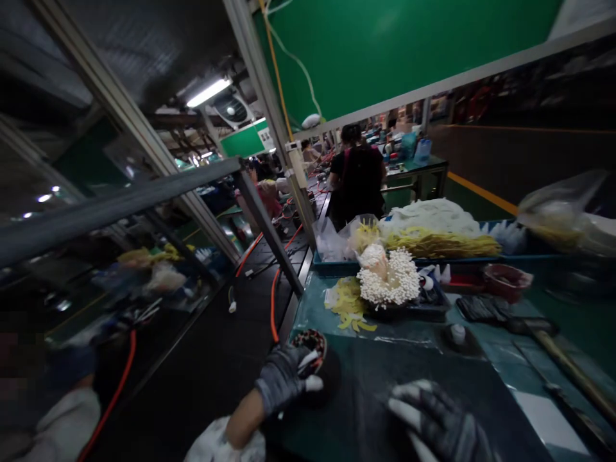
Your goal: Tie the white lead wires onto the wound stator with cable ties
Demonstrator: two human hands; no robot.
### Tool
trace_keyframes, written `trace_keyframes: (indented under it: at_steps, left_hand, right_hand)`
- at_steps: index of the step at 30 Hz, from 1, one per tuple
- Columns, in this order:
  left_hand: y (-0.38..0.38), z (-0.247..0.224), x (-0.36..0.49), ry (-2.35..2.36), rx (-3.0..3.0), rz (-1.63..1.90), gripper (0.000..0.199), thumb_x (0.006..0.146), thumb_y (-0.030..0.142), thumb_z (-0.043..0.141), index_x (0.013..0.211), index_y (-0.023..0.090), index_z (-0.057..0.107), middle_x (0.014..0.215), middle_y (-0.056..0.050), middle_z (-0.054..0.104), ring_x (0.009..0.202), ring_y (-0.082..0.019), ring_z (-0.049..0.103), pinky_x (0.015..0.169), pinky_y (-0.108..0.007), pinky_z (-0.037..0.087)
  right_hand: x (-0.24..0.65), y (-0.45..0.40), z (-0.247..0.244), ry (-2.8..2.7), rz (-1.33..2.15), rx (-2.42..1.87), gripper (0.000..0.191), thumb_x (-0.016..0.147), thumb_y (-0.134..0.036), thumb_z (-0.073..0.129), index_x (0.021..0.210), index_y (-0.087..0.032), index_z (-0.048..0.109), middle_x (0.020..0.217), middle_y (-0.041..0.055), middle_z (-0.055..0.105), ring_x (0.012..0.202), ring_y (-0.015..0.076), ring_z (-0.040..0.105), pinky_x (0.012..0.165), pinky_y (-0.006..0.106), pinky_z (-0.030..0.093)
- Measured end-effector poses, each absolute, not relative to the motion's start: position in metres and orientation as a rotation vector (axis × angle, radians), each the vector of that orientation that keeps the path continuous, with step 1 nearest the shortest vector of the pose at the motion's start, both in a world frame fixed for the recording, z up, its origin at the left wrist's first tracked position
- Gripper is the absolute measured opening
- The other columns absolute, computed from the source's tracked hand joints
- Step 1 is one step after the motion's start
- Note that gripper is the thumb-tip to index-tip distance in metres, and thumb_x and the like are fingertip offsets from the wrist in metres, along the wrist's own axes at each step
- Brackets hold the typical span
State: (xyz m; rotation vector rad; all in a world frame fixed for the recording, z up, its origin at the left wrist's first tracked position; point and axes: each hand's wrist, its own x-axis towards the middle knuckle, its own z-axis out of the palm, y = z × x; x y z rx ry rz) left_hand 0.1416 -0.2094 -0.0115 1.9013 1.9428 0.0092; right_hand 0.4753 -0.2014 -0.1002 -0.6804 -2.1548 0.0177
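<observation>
Fingers of the left hand (283, 375) are clasping a ring-shaped part (312, 337), likely stiff, weighty, best held by its rim; for the right hand (436, 417), I cannot tell.

head camera | looks from above and behind the hands (287, 377) | faces forward and down, tilted sideways | tabletop (312, 311) near, green board (409, 58) higher, beyond the hands

No text can be read. The notice (265, 137) far beyond the left fingers (314, 383) is too small.
</observation>
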Motion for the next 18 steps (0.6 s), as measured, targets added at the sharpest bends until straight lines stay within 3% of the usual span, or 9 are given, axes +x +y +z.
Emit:
trace_keyframes:
  at_steps: [3, 7, 10, 12, 13, 15, 17, 18]
  left_hand:
    - [-0.215, -0.018, 0.185, 1.92, 1.985, -0.105, 0.052, 0.07, 0.047, 0.09, 0.117, 0.027, 0.082, 0.124, -0.011, 0.079, 0.118, -0.043, 0.07, 0.111, -0.055, 0.053]
    - [-0.231, -0.019, 0.207, 1.912, 1.98, -0.031, 0.055, 0.08, 0.049, 0.083, 0.131, 0.027, 0.076, 0.132, -0.012, 0.076, 0.126, -0.045, 0.066, 0.126, -0.06, 0.039]
    - [-0.241, -0.006, 0.181, 1.875, 2.123, 0.115, 0.074, 0.085, 0.056, 0.078, 0.152, 0.028, 0.061, 0.145, -0.009, 0.07, 0.133, -0.04, 0.064, 0.128, -0.052, 0.039]
    - [-0.235, 0.003, 0.149, 2.001, 2.163, 0.188, 0.061, 0.1, 0.041, 0.059, 0.158, 0.024, 0.053, 0.151, -0.011, 0.065, 0.139, -0.035, 0.06, 0.126, -0.052, 0.041]
    - [-0.227, 0.005, 0.133, 2.064, 2.15, 0.183, 0.056, 0.103, 0.028, 0.05, 0.159, 0.022, 0.052, 0.154, -0.013, 0.062, 0.142, -0.034, 0.057, 0.126, -0.055, 0.038]
    - [-0.202, 0.006, 0.105, 2.122, 2.187, 0.005, 0.054, 0.096, 0.016, 0.059, 0.149, 0.03, 0.062, 0.163, -0.009, 0.054, 0.148, -0.031, 0.052, 0.13, -0.058, 0.031]
    - [-0.173, 0.002, 0.089, 2.132, 2.194, -0.059, 0.043, 0.087, 0.02, 0.078, 0.13, 0.024, 0.073, 0.165, -0.011, 0.051, 0.151, -0.036, 0.047, 0.13, -0.062, 0.028]
    - [-0.16, 0.0, 0.085, 2.146, 2.193, -0.051, 0.036, 0.089, 0.023, 0.079, 0.124, 0.018, 0.074, 0.162, -0.013, 0.053, 0.15, -0.036, 0.048, 0.129, -0.061, 0.032]
  right_hand:
    - [0.442, -0.204, -0.074, -2.272, 0.07, -0.553, 0.052, 0.091, -0.01, 0.054, 0.136, -0.03, 0.069, 0.121, 0.0048, 0.081, 0.11, 0.0217, 0.076, 0.104, 0.037, 0.061]
    - [0.409, -0.204, -0.067, -2.314, 0.149, -0.537, 0.048, 0.094, -0.015, 0.054, 0.139, -0.025, 0.067, 0.128, 0.0091, 0.078, 0.115, 0.0242, 0.073, 0.103, 0.042, 0.061]
    - [0.396, -0.204, -0.075, -2.39, 0.203, -0.542, 0.059, 0.093, -0.025, 0.058, 0.151, -0.022, 0.058, 0.144, 0.0138, 0.07, 0.13, 0.0314, 0.067, 0.112, 0.055, 0.055]
    - [0.388, -0.203, -0.078, -2.515, 0.24, -0.504, 0.074, 0.088, -0.031, 0.064, 0.159, -0.019, 0.05, 0.155, 0.0159, 0.061, 0.139, 0.0366, 0.06, 0.118, 0.062, 0.048]
    - [0.382, -0.203, -0.079, -2.584, 0.257, -0.483, 0.08, 0.085, -0.034, 0.066, 0.161, -0.017, 0.048, 0.157, 0.0171, 0.06, 0.14, 0.0384, 0.059, 0.119, 0.063, 0.047]
    - [0.37, -0.2, -0.078, -2.686, 0.271, -0.505, 0.079, 0.087, -0.036, 0.067, 0.161, -0.014, 0.049, 0.151, 0.0194, 0.065, 0.133, 0.038, 0.064, 0.116, 0.061, 0.05]
    - [0.356, -0.197, -0.076, -2.723, 0.286, -0.609, 0.066, 0.094, -0.037, 0.063, 0.155, -0.013, 0.057, 0.137, 0.0206, 0.073, 0.12, 0.0347, 0.071, 0.109, 0.054, 0.056]
    - [0.35, -0.195, -0.076, -2.726, 0.297, -0.672, 0.058, 0.096, -0.036, 0.062, 0.149, -0.013, 0.063, 0.13, 0.0201, 0.076, 0.114, 0.0331, 0.072, 0.105, 0.051, 0.058]
